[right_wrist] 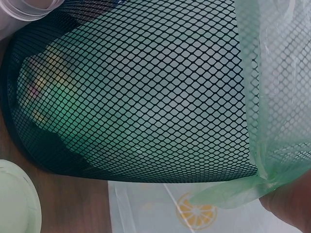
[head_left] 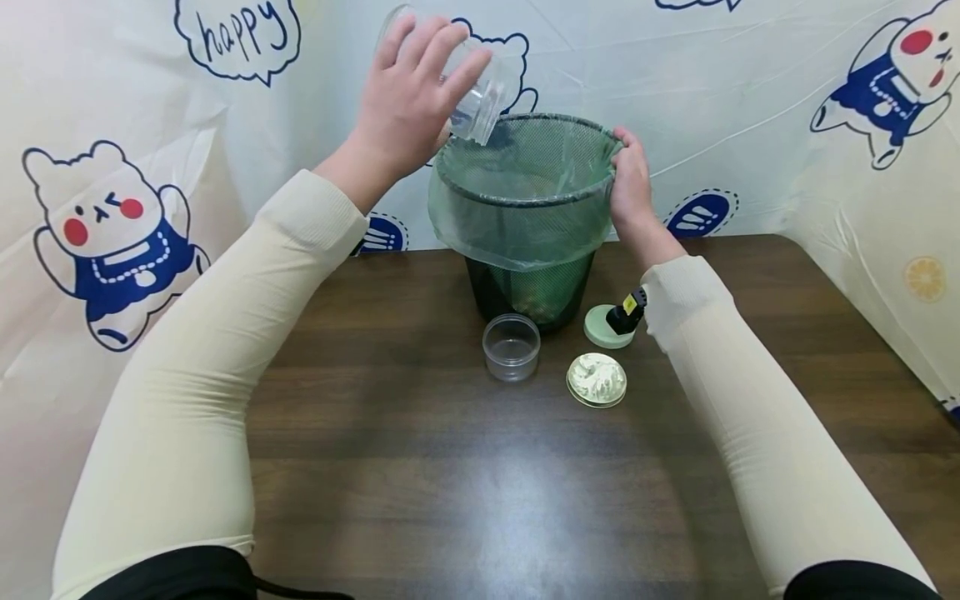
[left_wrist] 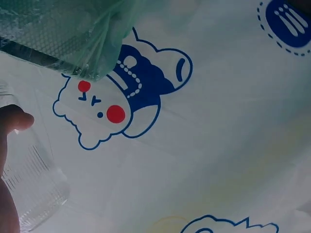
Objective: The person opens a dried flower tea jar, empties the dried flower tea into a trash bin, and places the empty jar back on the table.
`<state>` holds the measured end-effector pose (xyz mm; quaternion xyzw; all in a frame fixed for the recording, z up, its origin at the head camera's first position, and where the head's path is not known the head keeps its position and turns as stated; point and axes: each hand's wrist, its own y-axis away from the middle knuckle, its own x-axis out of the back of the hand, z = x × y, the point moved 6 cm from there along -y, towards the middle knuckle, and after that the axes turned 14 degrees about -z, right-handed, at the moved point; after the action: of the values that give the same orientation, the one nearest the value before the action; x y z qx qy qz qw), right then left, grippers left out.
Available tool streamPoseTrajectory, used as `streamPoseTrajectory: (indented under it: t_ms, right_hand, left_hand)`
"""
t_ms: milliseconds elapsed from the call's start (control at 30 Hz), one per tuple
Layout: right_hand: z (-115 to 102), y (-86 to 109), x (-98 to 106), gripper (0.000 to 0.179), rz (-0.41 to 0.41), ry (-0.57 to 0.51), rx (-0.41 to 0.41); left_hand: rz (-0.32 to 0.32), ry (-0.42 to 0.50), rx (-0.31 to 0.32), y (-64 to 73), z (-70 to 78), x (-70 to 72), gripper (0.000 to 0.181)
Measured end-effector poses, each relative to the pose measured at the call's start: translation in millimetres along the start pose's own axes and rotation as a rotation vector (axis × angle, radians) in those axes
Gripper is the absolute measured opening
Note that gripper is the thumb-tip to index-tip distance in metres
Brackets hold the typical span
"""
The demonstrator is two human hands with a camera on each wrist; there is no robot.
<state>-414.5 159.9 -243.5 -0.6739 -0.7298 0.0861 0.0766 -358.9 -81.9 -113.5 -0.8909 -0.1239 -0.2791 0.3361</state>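
My left hand point(head_left: 412, 104) grips a clear ribbed jar point(head_left: 474, 112), tilted so its mouth points down over the left rim of a black mesh wastebasket point(head_left: 551, 287). A thin green bag point(head_left: 517, 237) lines the basket and folds over its rim. On the basket's right side, my right hand point(head_left: 632, 183) holds the rim and the bag, fingers over the edge. The left wrist view shows the jar point(left_wrist: 36, 179) in the fingers at its left edge. Through the mesh in the right wrist view, blurred colourful contents point(right_wrist: 48, 92) show at the basket's bottom.
In front of the basket stand a small clear round container point(head_left: 512, 350), a pale green lid point(head_left: 600, 329) and a round lid with a crinkled pale top point(head_left: 596, 379). All rest on the brown wooden table point(head_left: 420, 467). A printed sheet point(head_left: 750, 108) hangs behind.
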Motion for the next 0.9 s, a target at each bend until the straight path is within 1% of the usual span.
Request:
streamPoseTrajectory:
  t_ms: [67, 167, 300, 467, 567, 633, 767, 900]
  right_hand:
    - [0, -0.3, 0, 0.052, 0.004, -0.013, 0.006]
    - [0, -0.6, 0, 0.051, 0.005, -0.027, 0.014]
    - [0, -1.3, -1, 0.052, 0.0, -0.03, 0.018]
    - [0, -2.2, -2, 0.053, 0.006, -0.009, 0.025]
    - [0, -2.4, -1, 0.053, 0.004, -0.01, 0.02]
    - [0, -2.5, -1, 0.053, 0.004, -0.02, 0.017]
    - [0, -2.3, 0, 0.053, 0.01, -0.029, 0.017]
    - [0, -2.0, 0, 0.053, 0.008, -0.038, 0.01]
  left_hand:
    - [-0.057, 0.056, 0.065, 2.2, -4.1, -0.1, 0.051]
    - [-0.152, 0.172, 0.174, 6.3, -10.3, -1.6, 0.061]
    - [-0.248, 0.327, 0.337, 13.6, -19.6, -4.2, 0.071]
    - [-0.32, 0.517, 0.566, 24.0, -33.7, -9.6, 0.085]
    - [-0.345, 0.629, 0.684, 32.0, -41.0, -13.0, 0.089]
    - [-0.35, 0.692, 0.737, 37.4, -44.0, -14.2, 0.089]
    - [-0.344, 0.802, 0.802, 47.4, -46.9, -15.2, 0.09]
    - [-0.31, 0.947, 0.85, 58.9, -48.1, -15.4, 0.087]
